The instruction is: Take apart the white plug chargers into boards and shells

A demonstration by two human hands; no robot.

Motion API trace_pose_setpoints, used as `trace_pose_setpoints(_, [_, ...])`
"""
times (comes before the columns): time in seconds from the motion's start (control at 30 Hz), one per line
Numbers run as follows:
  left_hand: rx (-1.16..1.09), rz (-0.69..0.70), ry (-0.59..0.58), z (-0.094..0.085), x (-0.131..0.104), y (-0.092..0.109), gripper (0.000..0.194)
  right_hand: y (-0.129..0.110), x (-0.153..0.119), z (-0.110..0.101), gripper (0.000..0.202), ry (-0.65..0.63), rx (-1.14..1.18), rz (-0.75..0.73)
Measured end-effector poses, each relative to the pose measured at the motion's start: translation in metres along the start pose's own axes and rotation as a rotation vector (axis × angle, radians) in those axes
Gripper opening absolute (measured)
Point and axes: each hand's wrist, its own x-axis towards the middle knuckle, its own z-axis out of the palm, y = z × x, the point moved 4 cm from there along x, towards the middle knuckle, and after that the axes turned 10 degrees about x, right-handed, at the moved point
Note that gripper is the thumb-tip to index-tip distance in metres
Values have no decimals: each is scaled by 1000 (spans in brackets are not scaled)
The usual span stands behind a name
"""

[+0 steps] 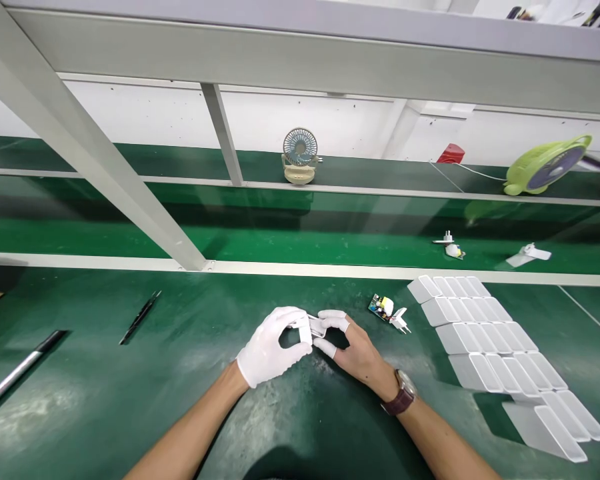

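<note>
Pinching two small pieces close together from opposite sides, likely to steady both.
The person's gloved left fingers (291,315) grasp a white piece (305,331), the right fingers (333,315) a paler, thin-edged piece (319,327); the circuit board (381,307) and rows of cases (485,337) lie rightward on the worktop (180,360), seemingly within reach.

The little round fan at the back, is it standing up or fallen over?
Standing up. The little fan sits on its base, with its round head above.
</note>
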Motion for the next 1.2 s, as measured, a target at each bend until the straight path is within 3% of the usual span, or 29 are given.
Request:
trace_pose_setpoints(0.23, [-12, -5, -4, -1, 1, 1, 43, -1, -2, 1, 43, -4, -132, -158])
trace_pose_setpoints(0.37, [7, -22, -16, 1, -1, -2, 45, 3, -3, 7, 44, -67, -194, -134])
trace_pose_setpoints(0.43, [15, -70, -18, 2, -2, -4, 59, 4, -3, 10, 38, -68, -128, -110])
trace_pose_setpoints(0.57, [50, -96, 27, 4, -2, 0, 108, 13, -3, 15, 26, 130, 386, 172])
trace_pose_setpoints(0.67, [117, 67, 80, 6, -2, 12, 104, 19, -6, 28, 29, 134, 815, 476])
trace_pose_setpoints(0.77, [145, 172, 121, 8, -4, 19, 91, 18, -10, 36, 28, 106, 1041, 651])
trace_pose_setpoints(0.9, [156, 179, 180, 6, -6, 18, 84, 17, -13, 39, 25, 106, 1119, 703])
trace_pose_setpoints(1.2, [162, 174, 171, 7, -9, 13, 81, 16, -17, 43, 27, 95, 1110, 732])
